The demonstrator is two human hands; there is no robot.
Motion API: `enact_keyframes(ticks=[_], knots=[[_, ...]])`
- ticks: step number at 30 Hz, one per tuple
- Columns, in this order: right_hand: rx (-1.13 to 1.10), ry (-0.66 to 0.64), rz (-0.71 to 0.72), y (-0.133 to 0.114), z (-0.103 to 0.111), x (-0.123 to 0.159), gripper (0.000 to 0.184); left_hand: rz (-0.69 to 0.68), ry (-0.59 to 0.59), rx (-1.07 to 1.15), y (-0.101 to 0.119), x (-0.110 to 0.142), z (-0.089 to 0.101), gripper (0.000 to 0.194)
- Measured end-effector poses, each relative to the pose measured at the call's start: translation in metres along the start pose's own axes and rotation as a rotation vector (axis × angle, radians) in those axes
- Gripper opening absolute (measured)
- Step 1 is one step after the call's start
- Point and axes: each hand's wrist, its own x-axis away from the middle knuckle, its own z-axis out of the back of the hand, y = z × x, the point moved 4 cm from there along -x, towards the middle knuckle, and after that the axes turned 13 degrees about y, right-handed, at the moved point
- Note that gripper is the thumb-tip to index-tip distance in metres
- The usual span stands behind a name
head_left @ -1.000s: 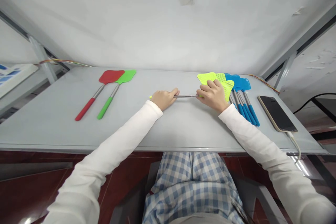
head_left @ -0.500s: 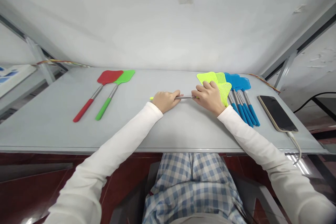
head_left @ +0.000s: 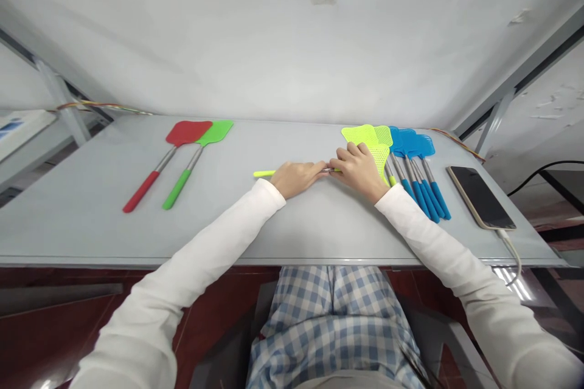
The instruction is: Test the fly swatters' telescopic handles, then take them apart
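Left hand (head_left: 297, 179) holds the yellow swatter (head_left: 380, 158) around its handle (head_left: 264, 174), right hand (head_left: 359, 171) apparently near the hidden neck; likely light, bendy-headed, stiff-shafted, best held there.

Bright, even light; corners perhaps blurred.

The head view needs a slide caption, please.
Left hand and right hand grip one yellow-green swatter over a grey table.

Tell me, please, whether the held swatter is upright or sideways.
Sideways: the yellow swatter spans left hand and right hand, handle pointing left, mesh head right.
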Motion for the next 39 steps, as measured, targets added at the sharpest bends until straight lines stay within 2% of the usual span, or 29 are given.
enact_keyframes(ticks=[7,16,20,24,28,39], knots=[[0.067,0.074,0.001,0.015,-0.005,0.002,0.021,0.034,-0.05,0.033,-0.01,-0.004,0.004,0.042],[0.13,0.126,-0.075,0.038,0.002,0.002,0.029,0.096,0.052,0.079,-0.044,-0.001,0.01,0.043],[0.097,0.094,-0.029,0.025,0.004,0.001,0.025,0.098,0.08,0.117,-0.044,0.002,0.006,0.042],[0.061,0.082,0.083,-0.004,0.005,-0.004,0.024,0.066,0.134,0.128,-0.029,0.003,0.003,0.04],[0.07,0.055,0.153,-0.022,0.002,-0.006,0.027,0.008,0.118,0.091,-0.015,0.002,0.001,0.035],[0.083,0.001,0.072,-0.011,-0.006,-0.001,0.023,0.04,0.126,0.183,-0.022,0.002,0.004,0.036]])
